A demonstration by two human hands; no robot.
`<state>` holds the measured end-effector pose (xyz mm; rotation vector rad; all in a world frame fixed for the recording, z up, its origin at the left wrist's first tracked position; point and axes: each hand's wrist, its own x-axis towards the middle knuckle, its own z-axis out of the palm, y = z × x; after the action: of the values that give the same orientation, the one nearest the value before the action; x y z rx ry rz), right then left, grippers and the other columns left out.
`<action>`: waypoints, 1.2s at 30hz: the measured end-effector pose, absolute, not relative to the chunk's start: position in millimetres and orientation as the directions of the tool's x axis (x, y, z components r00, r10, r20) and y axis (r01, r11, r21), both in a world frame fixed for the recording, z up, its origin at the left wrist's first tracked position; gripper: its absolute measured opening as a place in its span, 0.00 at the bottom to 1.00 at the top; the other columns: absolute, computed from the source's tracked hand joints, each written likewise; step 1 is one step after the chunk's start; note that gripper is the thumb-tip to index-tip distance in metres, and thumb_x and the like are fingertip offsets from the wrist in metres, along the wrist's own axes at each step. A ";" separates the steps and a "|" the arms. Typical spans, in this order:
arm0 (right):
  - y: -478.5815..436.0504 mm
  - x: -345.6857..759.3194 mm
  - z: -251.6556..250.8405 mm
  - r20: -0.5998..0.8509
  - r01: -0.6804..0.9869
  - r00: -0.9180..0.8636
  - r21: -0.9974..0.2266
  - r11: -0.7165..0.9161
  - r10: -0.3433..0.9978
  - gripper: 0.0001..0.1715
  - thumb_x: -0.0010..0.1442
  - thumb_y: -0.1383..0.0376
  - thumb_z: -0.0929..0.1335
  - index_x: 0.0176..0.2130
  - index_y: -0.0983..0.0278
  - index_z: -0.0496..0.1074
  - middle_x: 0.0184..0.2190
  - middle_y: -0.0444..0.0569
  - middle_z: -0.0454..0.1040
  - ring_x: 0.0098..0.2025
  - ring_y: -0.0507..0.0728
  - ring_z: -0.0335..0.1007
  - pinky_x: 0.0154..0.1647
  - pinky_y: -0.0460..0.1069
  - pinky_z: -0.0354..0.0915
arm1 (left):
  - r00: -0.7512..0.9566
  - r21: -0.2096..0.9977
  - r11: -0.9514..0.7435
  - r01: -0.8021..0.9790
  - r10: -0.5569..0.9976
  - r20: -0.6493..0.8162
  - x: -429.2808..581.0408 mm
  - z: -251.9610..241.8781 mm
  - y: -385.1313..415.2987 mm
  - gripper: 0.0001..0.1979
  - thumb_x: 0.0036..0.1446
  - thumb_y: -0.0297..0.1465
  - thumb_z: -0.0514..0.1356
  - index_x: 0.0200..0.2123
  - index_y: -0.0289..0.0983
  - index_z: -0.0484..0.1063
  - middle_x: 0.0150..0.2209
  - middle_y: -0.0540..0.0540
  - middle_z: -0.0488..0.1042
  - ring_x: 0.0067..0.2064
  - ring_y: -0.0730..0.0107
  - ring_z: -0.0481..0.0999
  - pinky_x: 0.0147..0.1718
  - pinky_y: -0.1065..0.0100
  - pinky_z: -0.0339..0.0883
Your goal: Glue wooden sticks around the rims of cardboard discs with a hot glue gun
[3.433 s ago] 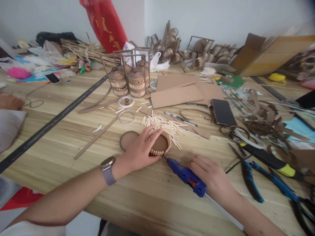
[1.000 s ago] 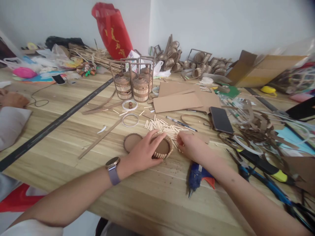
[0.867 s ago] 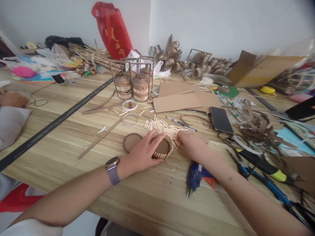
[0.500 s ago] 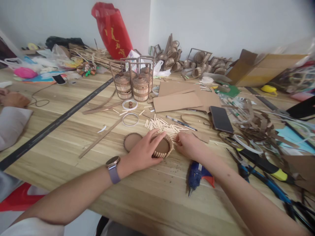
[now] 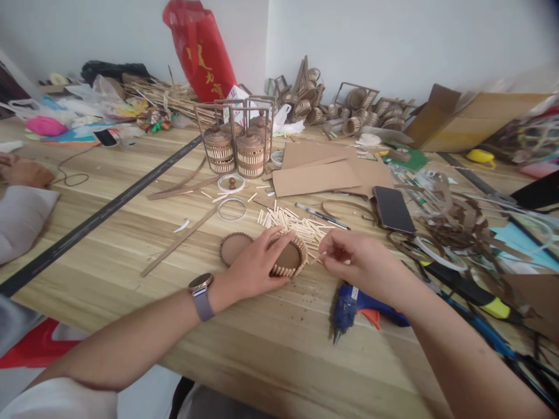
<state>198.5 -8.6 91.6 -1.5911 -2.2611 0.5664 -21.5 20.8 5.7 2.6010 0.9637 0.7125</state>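
Note:
My left hand grips a round cardboard tray whose rim is lined with short wooden sticks; thumb and fingers wrap its left side. Just right of it, my right hand is pinched, with the pale end of a short wooden stick at its fingertips. Behind both hands lies a loose pile of such sticks. A second cardboard disc with a notched edge lies left of the tray, partly behind my left hand. The blue glue gun rests below my right hand, nozzle toward me.
Several lidded stick baskets in frames stand at the back. Cardboard sheets, a pen, a phone, a tape ring and pliers lie around. Another person's hand is at the far left.
My right hand has moved slightly right, away from the sticks by the tray, and its fingers have turned in a pinch. My left hand keeps its hold on the tray.

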 end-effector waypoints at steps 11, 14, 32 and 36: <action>-21.1 181.4 69.4 0.149 0.725 -0.570 -0.371 0.580 0.808 0.10 0.62 0.71 0.65 0.32 0.64 0.74 0.29 0.49 0.74 0.33 0.56 0.70 0.33 0.47 0.63 | 0.661 0.428 -0.753 0.500 0.651 0.373 -21.1 4.7 22.1 0.46 0.52 0.33 0.67 0.67 0.41 0.42 0.62 0.33 0.52 0.64 0.48 0.56 0.59 0.49 0.59; -20.3 181.7 64.6 0.177 0.732 -0.569 -0.336 0.593 0.803 0.07 0.60 0.73 0.66 0.32 0.65 0.73 0.29 0.49 0.73 0.33 0.56 0.69 0.33 0.47 0.62 | 0.659 0.427 -0.758 0.493 0.646 0.385 -21.5 3.9 22.4 0.47 0.51 0.32 0.67 0.67 0.41 0.41 0.63 0.33 0.52 0.64 0.48 0.56 0.60 0.49 0.59; -12.9 169.5 67.1 0.177 0.746 -0.629 -0.136 0.652 0.757 0.05 0.57 0.72 0.66 0.30 0.63 0.68 0.32 0.50 0.70 0.36 0.59 0.66 0.36 0.51 0.63 | 0.654 0.454 -0.752 0.478 0.649 0.388 -21.9 3.3 22.6 0.46 0.52 0.32 0.66 0.66 0.43 0.41 0.62 0.35 0.52 0.63 0.47 0.58 0.57 0.47 0.62; -9.2 170.0 64.2 0.176 0.725 -0.637 -0.191 0.661 0.750 0.07 0.56 0.73 0.68 0.29 0.63 0.66 0.30 0.49 0.70 0.36 0.59 0.65 0.36 0.51 0.62 | 0.661 0.445 -0.758 0.477 0.643 0.387 -21.7 4.0 22.5 0.45 0.52 0.32 0.66 0.66 0.40 0.43 0.62 0.33 0.52 0.63 0.47 0.58 0.58 0.48 0.61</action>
<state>170.0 -9.2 64.2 -1.1924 -2.6387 0.1497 -21.7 22.5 4.0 2.5742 0.8939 0.7711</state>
